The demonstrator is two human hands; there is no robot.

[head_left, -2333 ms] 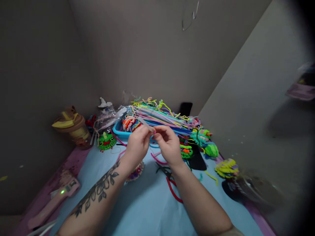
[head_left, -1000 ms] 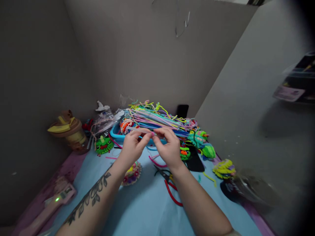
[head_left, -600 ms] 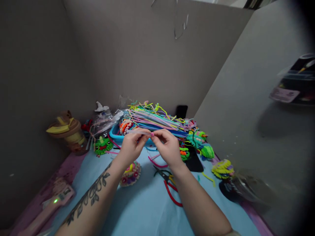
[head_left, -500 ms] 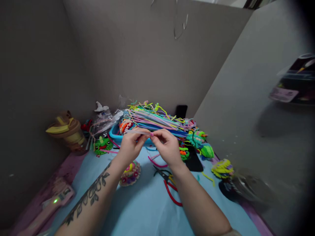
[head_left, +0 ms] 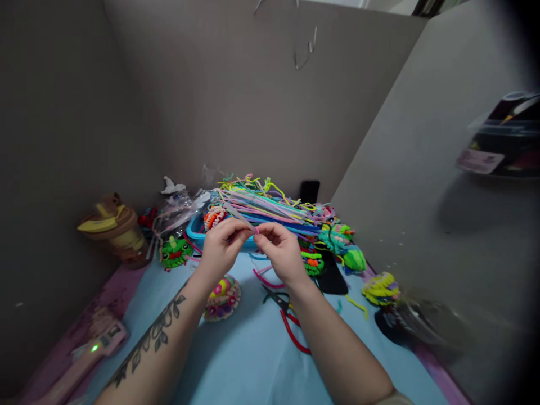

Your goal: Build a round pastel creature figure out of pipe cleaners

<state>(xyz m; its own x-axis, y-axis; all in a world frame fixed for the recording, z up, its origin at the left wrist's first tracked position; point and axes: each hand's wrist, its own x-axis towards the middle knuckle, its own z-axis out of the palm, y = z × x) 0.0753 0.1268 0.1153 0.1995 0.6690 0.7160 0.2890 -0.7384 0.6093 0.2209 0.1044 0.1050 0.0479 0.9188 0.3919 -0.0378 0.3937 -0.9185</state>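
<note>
My left hand (head_left: 221, 250) and my right hand (head_left: 280, 254) meet above the light blue table cover (head_left: 248, 360), fingertips pinched together on a pale lilac pipe cleaner (head_left: 237, 214) that sticks up and to the left. Just behind them a blue tray (head_left: 194, 228) holds a big heap of coloured pipe cleaners (head_left: 270, 202). A round multicoloured coiled piece (head_left: 223, 293) lies under my left wrist. Red-handled pliers (head_left: 289, 320) lie under my right wrist.
A green pipe-cleaner figure (head_left: 174, 251) and a brown and yellow lidded cup (head_left: 113, 228) stand at the left. A pink glue gun (head_left: 86, 357) lies front left. Green figures (head_left: 353, 257), a yellow-purple coil (head_left: 382, 288) and a black phone (head_left: 331, 277) are on the right. Grey partition walls enclose the table.
The pipe cleaner's free end has tilted from nearly level to pointing up-left between my pinched fingers. Both hands have shifted slightly left; the view has drifted a little.
</note>
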